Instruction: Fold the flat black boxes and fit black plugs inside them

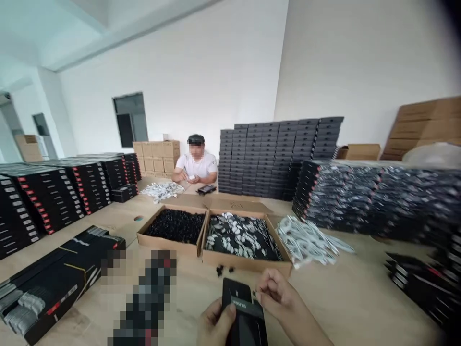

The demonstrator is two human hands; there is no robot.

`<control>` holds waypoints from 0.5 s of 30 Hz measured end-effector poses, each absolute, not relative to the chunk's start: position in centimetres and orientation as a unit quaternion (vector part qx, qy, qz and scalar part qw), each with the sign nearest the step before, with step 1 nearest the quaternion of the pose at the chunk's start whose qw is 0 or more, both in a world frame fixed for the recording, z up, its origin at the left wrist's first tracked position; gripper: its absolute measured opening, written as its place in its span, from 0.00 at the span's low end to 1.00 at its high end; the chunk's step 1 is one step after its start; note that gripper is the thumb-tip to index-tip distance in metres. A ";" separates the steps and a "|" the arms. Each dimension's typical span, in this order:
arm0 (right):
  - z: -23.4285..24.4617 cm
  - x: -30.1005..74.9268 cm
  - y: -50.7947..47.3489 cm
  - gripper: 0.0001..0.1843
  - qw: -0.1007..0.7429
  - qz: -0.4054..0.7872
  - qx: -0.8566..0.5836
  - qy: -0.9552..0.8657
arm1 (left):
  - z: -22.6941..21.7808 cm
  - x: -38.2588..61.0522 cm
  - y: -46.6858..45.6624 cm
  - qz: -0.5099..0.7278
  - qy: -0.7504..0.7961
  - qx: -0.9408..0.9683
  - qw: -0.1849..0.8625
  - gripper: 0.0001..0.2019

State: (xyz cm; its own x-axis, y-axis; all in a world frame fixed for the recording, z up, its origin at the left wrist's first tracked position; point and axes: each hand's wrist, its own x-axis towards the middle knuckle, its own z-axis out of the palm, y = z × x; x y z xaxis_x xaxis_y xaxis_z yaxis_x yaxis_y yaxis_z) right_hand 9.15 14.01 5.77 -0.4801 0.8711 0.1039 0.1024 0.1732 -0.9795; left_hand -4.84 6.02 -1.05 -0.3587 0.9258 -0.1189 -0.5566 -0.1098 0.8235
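black box (244, 312): low in view, in front of person, long axis fore-aft, upper end toward cardboard tray (245, 264) | left hand (216, 324): gripping box | right hand (275, 293): closed in pinch, just beside box's upper corner

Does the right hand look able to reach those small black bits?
Probably yes: the right hand is close to the small black bits on the tabletop, and nothing stands between them; the black package in the left hand lies just below that path.
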 end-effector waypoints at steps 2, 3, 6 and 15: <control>6.4 8.9 13.0 0.11 0.337 0.550 -0.355 -0.676 | 0.1 -4.7 5.0 0.699 0.411 0.237 0.536 0.22; 6.5 8.8 12.7 0.10 0.327 0.558 -0.355 -0.676 | 0.5 -4.7 4.7 0.687 0.408 0.241 0.551 0.21; 6.4 8.6 12.4 0.10 0.314 0.560 -0.360 -0.677 | 1.3 -4.6 4.1 0.666 0.408 0.252 0.571 0.20; 5.6 8.6 12.8 0.11 0.303 0.550 -0.371 -0.685 | 1.6 -3.9 3.6 0.646 0.419 0.300 0.562 0.22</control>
